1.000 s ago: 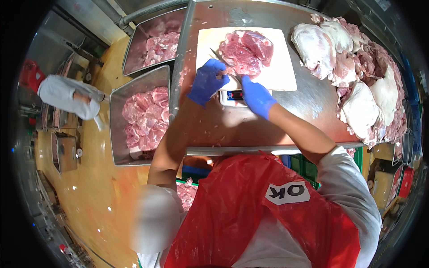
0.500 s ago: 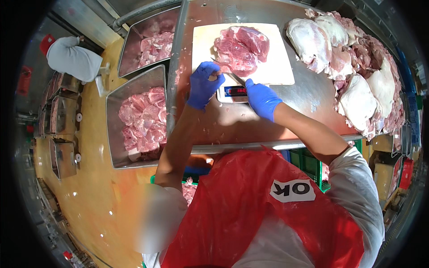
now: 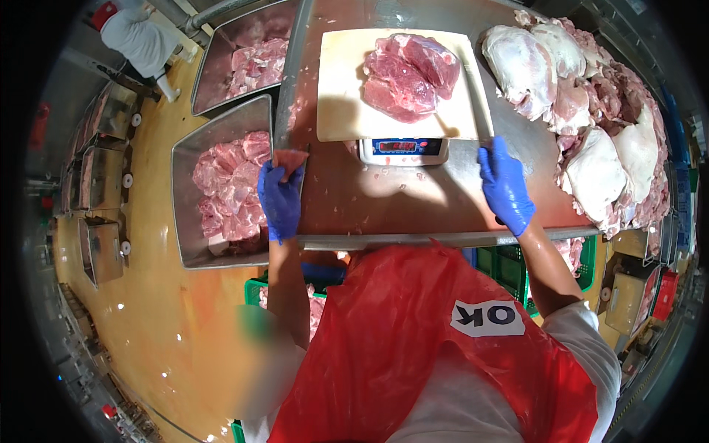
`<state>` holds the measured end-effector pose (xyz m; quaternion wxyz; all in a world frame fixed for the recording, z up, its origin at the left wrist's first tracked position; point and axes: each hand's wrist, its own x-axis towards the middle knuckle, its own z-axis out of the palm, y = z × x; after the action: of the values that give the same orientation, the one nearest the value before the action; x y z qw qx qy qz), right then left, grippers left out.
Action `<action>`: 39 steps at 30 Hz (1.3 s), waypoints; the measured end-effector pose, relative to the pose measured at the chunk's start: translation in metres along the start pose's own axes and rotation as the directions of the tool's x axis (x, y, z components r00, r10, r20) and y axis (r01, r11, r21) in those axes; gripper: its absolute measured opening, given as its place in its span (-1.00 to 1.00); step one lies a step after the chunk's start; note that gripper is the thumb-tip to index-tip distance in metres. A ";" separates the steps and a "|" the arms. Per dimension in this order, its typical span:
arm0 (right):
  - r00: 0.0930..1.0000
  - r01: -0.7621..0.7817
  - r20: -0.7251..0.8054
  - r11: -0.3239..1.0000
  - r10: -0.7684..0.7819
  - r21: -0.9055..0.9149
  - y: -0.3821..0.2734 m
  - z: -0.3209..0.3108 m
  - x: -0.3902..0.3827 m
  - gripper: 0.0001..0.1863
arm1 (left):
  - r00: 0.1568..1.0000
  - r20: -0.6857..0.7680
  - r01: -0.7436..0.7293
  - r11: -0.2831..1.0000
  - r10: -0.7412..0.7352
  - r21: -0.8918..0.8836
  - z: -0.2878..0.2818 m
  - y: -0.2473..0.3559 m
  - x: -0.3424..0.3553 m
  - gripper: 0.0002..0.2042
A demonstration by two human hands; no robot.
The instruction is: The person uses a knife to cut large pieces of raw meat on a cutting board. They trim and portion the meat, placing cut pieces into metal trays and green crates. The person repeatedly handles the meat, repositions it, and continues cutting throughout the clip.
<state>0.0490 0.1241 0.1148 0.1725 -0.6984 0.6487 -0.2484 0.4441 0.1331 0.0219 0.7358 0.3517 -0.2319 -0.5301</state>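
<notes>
My left hand, in a blue glove, pinches a small piece of meat over the table's left edge, beside the steel tub of cut meat. At the right, my blue-gloved right hand is closed round a knife, its blade pointing away along the board's right edge. The grip hides most of the handle. A large boneless cut of red meat lies on the white cutting board. This board rests on a digital scale with a lit display.
Pale, skin-covered and red meat pieces are heaped on the right of the steel table. Another steel tub stands at the far left. Green crates sit under the near edge. A person in white stands far left.
My hands have moved apart from the large cut: the left carries a small meat piece left to the tub, the right goes right with the knife. The person at far left has shifted.
</notes>
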 end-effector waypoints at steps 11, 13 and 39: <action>0.986 -0.076 -0.121 0.949 0.118 0.307 0.029 -0.008 -0.006 -0.80 | 0.733 0.243 -0.673 0.729 0.636 0.121 0.109 0.183 0.166 -0.79; 0.982 -0.096 -0.124 0.941 0.143 0.324 0.034 -0.010 -0.009 -0.79 | 0.840 0.145 -0.542 0.814 0.523 0.207 0.146 0.193 0.203 -0.76; 0.996 -0.025 -0.041 0.728 0.073 0.686 0.037 0.081 0.043 -0.77 | 0.845 0.534 -0.526 0.129 -0.032 0.840 0.224 -0.064 0.097 -0.54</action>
<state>0.0667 0.0708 0.0328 0.4028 -0.5599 0.5353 -0.4876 0.2766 -0.0314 0.1150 0.3450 0.5655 -0.7262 -0.1840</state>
